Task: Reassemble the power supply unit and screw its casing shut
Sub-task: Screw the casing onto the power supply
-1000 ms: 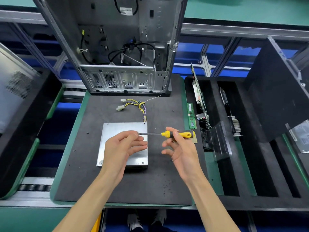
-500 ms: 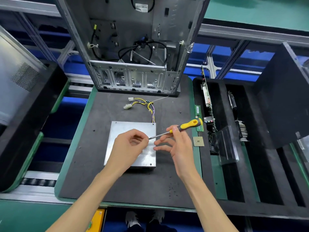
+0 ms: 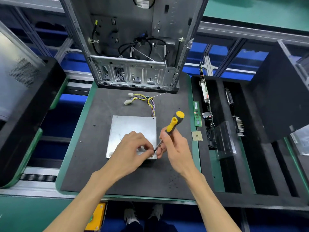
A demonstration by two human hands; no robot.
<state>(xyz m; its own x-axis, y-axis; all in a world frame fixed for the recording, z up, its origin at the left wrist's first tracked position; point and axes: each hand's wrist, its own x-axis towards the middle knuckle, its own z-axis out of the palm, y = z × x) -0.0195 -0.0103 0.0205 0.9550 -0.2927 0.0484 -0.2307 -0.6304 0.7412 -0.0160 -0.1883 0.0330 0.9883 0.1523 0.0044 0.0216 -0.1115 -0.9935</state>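
Head view: we see the power supply unit (image 3: 132,131), a flat silver metal box, lying on the dark foam mat (image 3: 103,164) in front of the open computer case (image 3: 133,47). Its yellow and purple wire bundle (image 3: 147,101) trails from the far right corner toward the case. Our right hand (image 3: 175,148) curls around the yellow-and-black screwdriver (image 3: 172,124), which tilts with its handle up and away and its tip down at the unit's near right corner. Our left hand (image 3: 132,149) rests on the unit's lid, thumb and forefinger pinched together right at the screwdriver tip; whether they hold a screw we cannot tell. A green memory stick (image 3: 197,114) and a square processor chip (image 3: 197,136) lie at the mat's right edge.
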